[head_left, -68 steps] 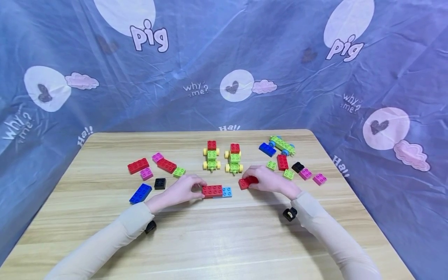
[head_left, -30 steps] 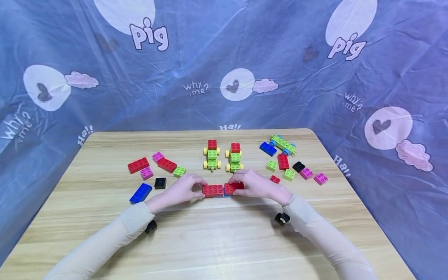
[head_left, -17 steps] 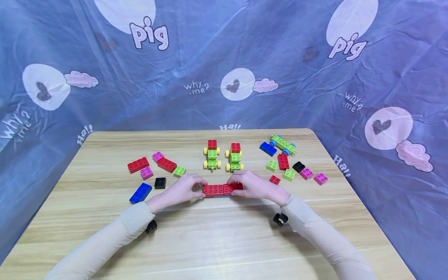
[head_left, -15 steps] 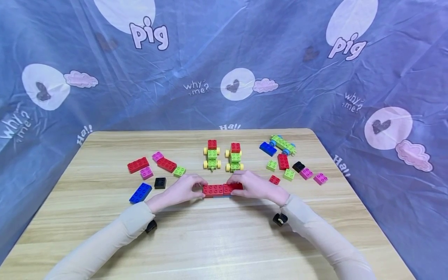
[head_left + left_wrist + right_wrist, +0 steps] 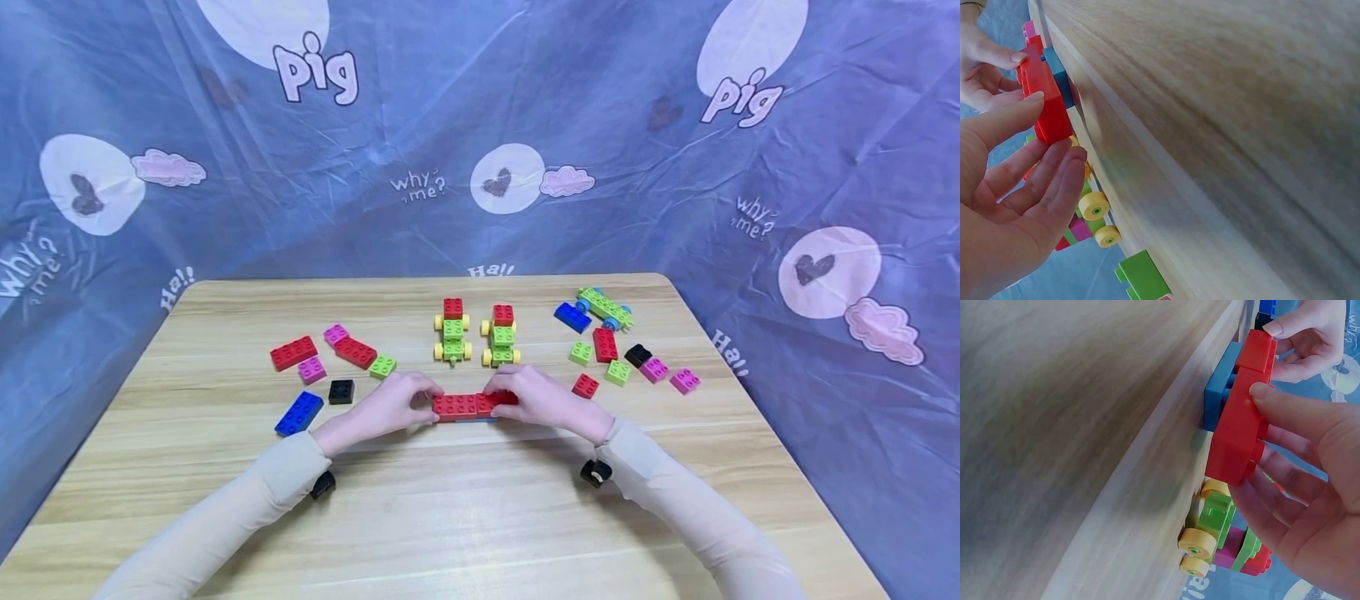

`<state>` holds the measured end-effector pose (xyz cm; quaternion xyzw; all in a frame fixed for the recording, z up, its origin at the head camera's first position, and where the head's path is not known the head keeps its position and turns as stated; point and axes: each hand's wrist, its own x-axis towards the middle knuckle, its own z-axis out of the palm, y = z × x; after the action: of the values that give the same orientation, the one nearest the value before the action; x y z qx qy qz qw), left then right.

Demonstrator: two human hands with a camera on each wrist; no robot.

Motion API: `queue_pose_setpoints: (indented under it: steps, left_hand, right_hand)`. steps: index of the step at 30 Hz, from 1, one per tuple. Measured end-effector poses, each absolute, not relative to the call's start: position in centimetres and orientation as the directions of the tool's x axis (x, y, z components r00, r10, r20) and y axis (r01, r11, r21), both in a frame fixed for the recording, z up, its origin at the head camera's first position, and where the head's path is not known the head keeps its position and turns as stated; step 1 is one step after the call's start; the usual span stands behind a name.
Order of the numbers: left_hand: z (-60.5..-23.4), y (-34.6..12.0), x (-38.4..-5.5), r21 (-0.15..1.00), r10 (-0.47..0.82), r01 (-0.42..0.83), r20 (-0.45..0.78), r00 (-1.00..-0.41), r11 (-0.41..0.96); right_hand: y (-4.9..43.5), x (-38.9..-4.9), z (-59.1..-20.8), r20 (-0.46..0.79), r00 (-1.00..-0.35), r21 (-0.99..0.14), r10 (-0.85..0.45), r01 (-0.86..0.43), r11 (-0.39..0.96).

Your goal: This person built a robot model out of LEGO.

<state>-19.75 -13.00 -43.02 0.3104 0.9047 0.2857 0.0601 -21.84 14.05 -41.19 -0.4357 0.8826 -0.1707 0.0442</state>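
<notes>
Two red building bricks sit end to end on a light blue brick (image 5: 1219,387), bridging it and overhanging both its ends. My left hand (image 5: 386,407) pinches the left red brick (image 5: 455,407) at its outer end, thumb on the near side. The right red brick (image 5: 486,405) is held by my right hand (image 5: 546,400), thumb on the near side and fingers behind. That hand hides much of this brick in the head view. In the right wrist view, blue studs show just under the red bricks; how fully they are pressed down I cannot tell.
Behind the hands stand two yellow-wheeled brick cars (image 5: 453,330), (image 5: 502,335) topped with red. A green car base with blue wheels (image 5: 604,308) lies at the back right. Loose bricks lie on both sides, including a dark blue brick (image 5: 299,413) and a small red brick (image 5: 585,385).
My right hand has moved left, bringing its red brick onto the light blue brick and against the other red brick. My left hand has stayed in place. Little differs over the last half second.
</notes>
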Motion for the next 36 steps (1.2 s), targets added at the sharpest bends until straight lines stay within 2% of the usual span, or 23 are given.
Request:
queue_pose_setpoints:
  steps: [9,16,25,36]
  left_hand:
    - [-43.2,-12.8,-20.0,0.569,0.609,0.538,0.081,-0.789,0.622]
    - [-43.2,-12.8,-20.1,0.583,0.621,0.547,0.09,-0.778,0.6]
    - [-43.0,-13.1,-20.3,0.546,0.646,0.587,0.106,-0.756,0.598]
    - [-42.9,-13.0,-20.3,0.533,0.662,0.604,0.106,-0.742,0.592]
  right_hand:
    - [14.0,-22.0,-41.2,0.085,-0.608,-0.36,-0.789,-0.758,0.545]
    - [13.5,-22.4,-40.6,0.03,-0.598,-0.358,-0.801,-0.754,0.55]
    - [12.3,-22.5,-40.4,-0.015,-0.62,-0.271,-0.784,-0.752,0.6]
    - [12.7,-21.9,-40.5,0.013,-0.647,-0.281,-0.762,-0.734,0.619]
